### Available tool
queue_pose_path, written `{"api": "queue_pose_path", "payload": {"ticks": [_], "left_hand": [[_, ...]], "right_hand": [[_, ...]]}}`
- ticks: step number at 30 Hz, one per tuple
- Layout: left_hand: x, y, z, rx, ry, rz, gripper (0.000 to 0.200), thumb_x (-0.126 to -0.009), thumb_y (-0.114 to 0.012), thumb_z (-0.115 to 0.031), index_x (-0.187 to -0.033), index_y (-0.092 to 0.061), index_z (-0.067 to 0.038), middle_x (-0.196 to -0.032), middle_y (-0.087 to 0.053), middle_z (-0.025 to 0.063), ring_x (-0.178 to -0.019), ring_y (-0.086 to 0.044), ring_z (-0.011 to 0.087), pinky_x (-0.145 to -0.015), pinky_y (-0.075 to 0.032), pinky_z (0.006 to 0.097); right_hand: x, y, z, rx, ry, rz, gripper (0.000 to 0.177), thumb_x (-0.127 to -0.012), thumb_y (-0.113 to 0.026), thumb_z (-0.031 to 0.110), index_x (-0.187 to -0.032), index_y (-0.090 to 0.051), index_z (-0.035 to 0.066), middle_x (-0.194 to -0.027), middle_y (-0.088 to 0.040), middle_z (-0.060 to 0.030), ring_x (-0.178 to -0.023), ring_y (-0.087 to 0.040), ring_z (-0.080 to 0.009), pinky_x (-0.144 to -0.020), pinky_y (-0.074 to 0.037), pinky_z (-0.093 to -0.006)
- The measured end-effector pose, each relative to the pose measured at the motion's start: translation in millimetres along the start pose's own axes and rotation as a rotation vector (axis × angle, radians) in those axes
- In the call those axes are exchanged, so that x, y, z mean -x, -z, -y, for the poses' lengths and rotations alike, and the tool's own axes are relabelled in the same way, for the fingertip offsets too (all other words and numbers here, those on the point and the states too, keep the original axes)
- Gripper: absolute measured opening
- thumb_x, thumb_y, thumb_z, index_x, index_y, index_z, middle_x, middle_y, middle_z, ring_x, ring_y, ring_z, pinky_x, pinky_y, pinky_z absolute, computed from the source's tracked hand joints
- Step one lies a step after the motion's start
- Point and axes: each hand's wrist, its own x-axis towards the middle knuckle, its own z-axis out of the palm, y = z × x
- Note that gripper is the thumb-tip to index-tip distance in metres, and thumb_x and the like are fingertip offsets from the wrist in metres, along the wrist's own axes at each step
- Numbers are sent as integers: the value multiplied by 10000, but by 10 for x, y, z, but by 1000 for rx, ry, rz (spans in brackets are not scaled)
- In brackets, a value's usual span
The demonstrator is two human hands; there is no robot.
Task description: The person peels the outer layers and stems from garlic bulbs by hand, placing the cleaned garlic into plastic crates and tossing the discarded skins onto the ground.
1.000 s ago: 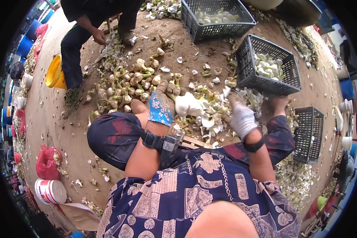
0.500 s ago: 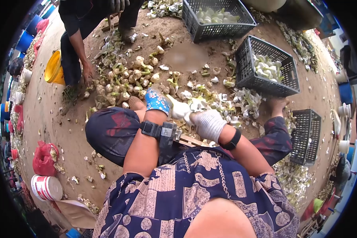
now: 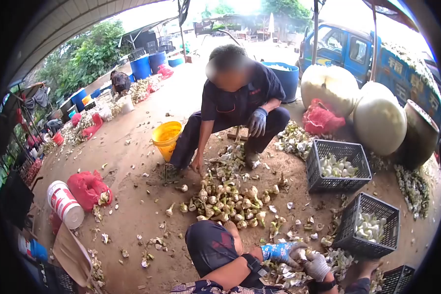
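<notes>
At the bottom, my left hand [image 3: 296, 251] wears a soiled pale glove with a blue flowered cuff. My right hand [image 3: 317, 267], in a whitish knit glove, meets it from the right. Both hands are closed around a whitish bulb [image 3: 304, 255], mostly hidden by the fingers. Around and below them lie loose peelings [image 3: 339, 259]. Just beyond my bent knee is a heap of unpeeled bulbs [image 3: 225, 202] with stalk stubs.
A co-worker crouches opposite; their bare hand [image 3: 197, 164] reaches to the heap's edge, their gloved hand [image 3: 257, 122] rests on a knee. Black crates [image 3: 365, 252] with white bulbs stand right. A yellow bucket [image 3: 166, 139], red sack [image 3: 89, 188] and white bucket [image 3: 65, 205] stand left.
My view has tilted up and turned left, so my hands now appear lower and farther right. They remain together. The co-worker's bare hand is still at the heap.
</notes>
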Motion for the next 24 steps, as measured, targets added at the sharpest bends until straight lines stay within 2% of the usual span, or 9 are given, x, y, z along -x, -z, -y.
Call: {"api": "queue_pose_path", "payload": {"ticks": [4,6,7,11,15,17,18,20,24], "left_hand": [[14,-101,59,16,-13,89,920,-646,-773,-264,-1394,-260,-105,-1330,-402,171,-1230,-384,277,-1027,-309,369],[-14,-184,214,-8,-99,15,870,-685,-760,-259,-1387,-269,-105,-1307,-429,146,-1209,-400,248,-1009,-331,352],[-14,-230,195,180,-117,11,830,-704,-755,-231,-1377,-285,-103,-1280,-452,115,-1183,-412,213,-995,-347,334],[14,-313,221,144,-26,-90,734,-665,-790,-202,-1277,-403,-78,-1138,-530,85,-1063,-498,168,-900,-426,310],[6,-275,259,-493,47,-147,708,-636,-765,-301,-1235,-471,-64,-1133,-538,203,-1052,-531,340,-886,-444,386],[6,-332,246,-472,204,-122,686,-657,-757,-306,-1238,-477,-71,-1155,-535,202,-1045,-539,337,-893,-440,389],[-14,-352,326,-386,178,-207,682,-662,-759,-311,-1232,-478,-63,-1115,-557,196,-1002,-563,313,-862,-456,375],[-12,-285,304,-100,223,-343,661,-668,-767,-311,-1202,-488,-39,-1018,-594,180,-901,-596,256,-788,-484,340],[-53,-170,277,759,158,-531,385,-807,-654,-306,-1074,-545,-52,-875,-608,75,-787,-597,135,-663,-504,263]], "right_hand": [[68,160,66,-17,118,-7,214,-815,-575,234,-879,-679,59,-709,-637,-152,-629,-625,-265,-571,-479,-346],[15,210,-69,336,519,-56,217,-826,-560,245,-842,-680,64,-711,-641,-132,-626,-626,-258,-572,-485,-351],[82,263,136,2,125,2,232,-835,-560,262,-819,-675,62,-692,-637,-125,-628,-625,-261,-564,-476,-360],[81,180,-16,60,144,10,265,-856,-525,250,-818,-651,20,-658,-635,-134,-634,-640,-247,-589,-493,-352],[350,92,512,-977,-98,379,198,-850,-559,163,-941,-647,12,-715,-647,-99,-662,-631,-202,-589,-496,-324],[330,40,921,-501,630,374,202,-849,-568,141,-985,-638,9,-745,-651,-107,-680,-631,-193,-592,-500,-303],[337,28,893,-507,639,370,202,-849,-568,141,-985,-638,9,-745,-651,-107,-680,-631,-193,-592,-500,-303],[368,7,686,-576,259,202,239,-840,-593,198,-985,-640,13,-734,-648,-115,-666,-629,-199,-602,-502,-316],[291,-81,-482,669,-373,280,242,-765,-552,220,-936,-638,73,-790,-652,-176,-741,-648,-312,-642,-506,-403]]}}
